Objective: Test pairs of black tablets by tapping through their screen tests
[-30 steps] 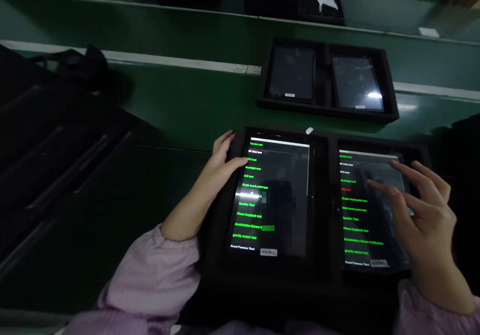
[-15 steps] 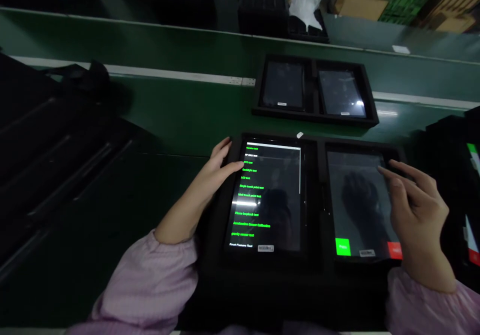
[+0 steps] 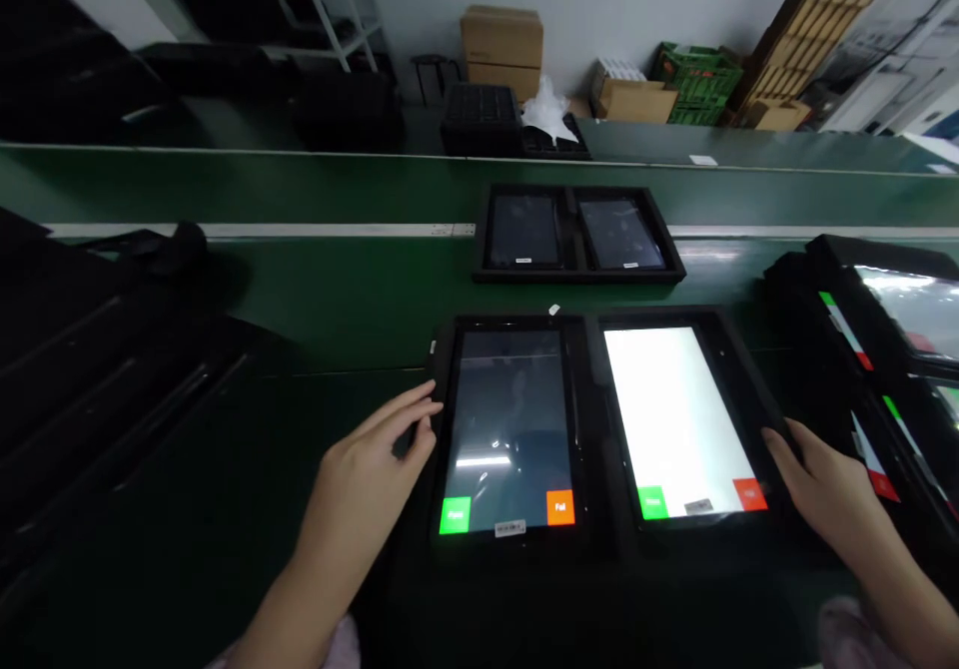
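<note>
Two tablets lie side by side in a black foam tray in front of me. The left tablet [image 3: 509,409] has a dark screen with a green button and an orange "Fail" button. A white screen with green and red buttons shows on the right tablet [image 3: 674,409]. My left hand [image 3: 382,439] is at the tray's left rim, fingers stretched out and thumb apart from them, holding nothing. On the other side, my right hand [image 3: 820,464] has its thumb over the rim of the black tray [image 3: 749,369]; its fingers curl round the outer side, partly hidden.
Farther off on the green bench sits another black tray [image 3: 576,277] with two dark tablets. Stacked trays with lit tablets [image 3: 899,300] stand at the right. Black cases [image 3: 112,369] fill the left. A small white piece [image 3: 553,310] lies beyond the near tray.
The view has tilted up. The left screen went from a green test list to pass/fail buttons; the right one turned white. My right hand moved from above the right screen to the tray's rim.
</note>
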The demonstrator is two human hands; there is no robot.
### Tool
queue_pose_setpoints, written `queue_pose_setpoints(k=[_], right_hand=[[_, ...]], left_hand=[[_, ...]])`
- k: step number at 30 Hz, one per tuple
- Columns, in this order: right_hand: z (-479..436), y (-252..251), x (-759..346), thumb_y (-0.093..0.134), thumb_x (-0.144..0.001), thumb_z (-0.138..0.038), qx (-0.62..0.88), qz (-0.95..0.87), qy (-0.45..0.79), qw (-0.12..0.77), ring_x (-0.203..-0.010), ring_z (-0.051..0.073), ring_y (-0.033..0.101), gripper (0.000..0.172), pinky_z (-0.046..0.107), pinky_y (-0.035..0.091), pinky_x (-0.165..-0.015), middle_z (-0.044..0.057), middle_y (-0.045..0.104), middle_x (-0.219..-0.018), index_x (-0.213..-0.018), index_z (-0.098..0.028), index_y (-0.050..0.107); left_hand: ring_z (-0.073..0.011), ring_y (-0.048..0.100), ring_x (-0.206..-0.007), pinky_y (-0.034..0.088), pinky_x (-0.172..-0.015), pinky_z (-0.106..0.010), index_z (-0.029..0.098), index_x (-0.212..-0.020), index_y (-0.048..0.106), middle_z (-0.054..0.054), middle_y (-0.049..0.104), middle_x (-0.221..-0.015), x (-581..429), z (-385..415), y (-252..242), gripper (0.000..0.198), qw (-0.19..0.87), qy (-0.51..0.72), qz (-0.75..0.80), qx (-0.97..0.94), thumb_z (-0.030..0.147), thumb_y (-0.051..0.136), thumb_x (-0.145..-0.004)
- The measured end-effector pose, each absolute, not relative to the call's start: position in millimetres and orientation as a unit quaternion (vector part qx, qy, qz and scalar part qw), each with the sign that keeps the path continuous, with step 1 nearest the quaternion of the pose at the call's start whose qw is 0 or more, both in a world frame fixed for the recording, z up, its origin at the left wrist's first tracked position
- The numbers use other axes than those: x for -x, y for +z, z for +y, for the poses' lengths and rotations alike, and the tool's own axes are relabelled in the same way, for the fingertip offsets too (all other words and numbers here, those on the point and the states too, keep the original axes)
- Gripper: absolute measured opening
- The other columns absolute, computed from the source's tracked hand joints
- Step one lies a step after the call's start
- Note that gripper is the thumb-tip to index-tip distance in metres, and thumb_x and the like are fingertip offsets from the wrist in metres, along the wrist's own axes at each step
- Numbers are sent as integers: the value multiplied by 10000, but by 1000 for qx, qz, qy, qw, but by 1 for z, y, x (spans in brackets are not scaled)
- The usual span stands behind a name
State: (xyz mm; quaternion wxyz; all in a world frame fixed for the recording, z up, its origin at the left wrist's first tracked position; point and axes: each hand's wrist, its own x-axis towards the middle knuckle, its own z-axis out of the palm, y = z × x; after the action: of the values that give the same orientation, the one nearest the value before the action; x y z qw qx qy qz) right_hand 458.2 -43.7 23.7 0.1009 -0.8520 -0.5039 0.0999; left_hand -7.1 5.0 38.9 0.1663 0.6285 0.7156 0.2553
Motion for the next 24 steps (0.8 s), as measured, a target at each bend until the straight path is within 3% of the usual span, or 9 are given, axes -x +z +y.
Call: queue_pose_setpoints(k=[3,5,8,12,18,21,24], right_hand=[[-42,25,-455,430,-849,-596,853,-491,127,124,-770,395,782,436,447,610,-701,125,749,-721,-941,-259,691],[-42,23,-455,448,-827,-592,852,-486,135,142,-780,386,786,429,439,617,-700,125,763,-742,-936,-257,694],[-43,21,-455,461,-836,-599,845,-488,139,168,-774,360,787,433,417,623,-694,104,773,-742,-947,-261,709],[-47,27,-460,491,-830,-613,835,-498,132,195,-852,362,799,451,411,625,-727,101,793,-795,-992,-262,722],[-56,36,-462,493,-836,-664,845,-476,126,208,-900,386,796,536,447,628,-754,110,800,-848,-1093,-257,727],[-57,33,-456,487,-822,-674,855,-458,165,180,-893,383,796,621,467,642,-803,117,807,-861,-1152,-217,747],[-58,28,-454,462,-848,-702,847,-454,208,182,-1034,376,791,664,481,644,-901,106,833,-1039,-1207,-231,762]], left_hand=[[-356,778,-941,618,-691,-437,217,-1087,737,-172,778,-1261,6,9,39,536,164,218,737,-619,634,492,-858],[-387,773,-906,606,-689,-455,198,-1031,679,-198,782,-1076,6,11,34,569,182,154,760,-605,689,461,-843],[-377,762,-788,573,-671,-438,261,-885,540,-151,752,-860,3,14,30,436,210,70,762,-608,672,395,-855],[-325,731,-663,515,-623,-382,303,-805,391,-70,675,-685,-1,16,37,306,222,45,742,-631,592,328,-884],[-363,752,-727,524,-658,-399,301,-843,475,-72,675,-664,4,5,58,301,166,73,775,-605,579,359,-844],[-379,753,-702,545,-639,-418,300,-872,565,-72,708,-662,16,5,67,389,151,74,788,-592,652,407,-824],[-368,791,-760,596,-653,-428,304,-853,650,-87,806,-803,31,8,63,474,195,83,783,-585,705,398,-848]])
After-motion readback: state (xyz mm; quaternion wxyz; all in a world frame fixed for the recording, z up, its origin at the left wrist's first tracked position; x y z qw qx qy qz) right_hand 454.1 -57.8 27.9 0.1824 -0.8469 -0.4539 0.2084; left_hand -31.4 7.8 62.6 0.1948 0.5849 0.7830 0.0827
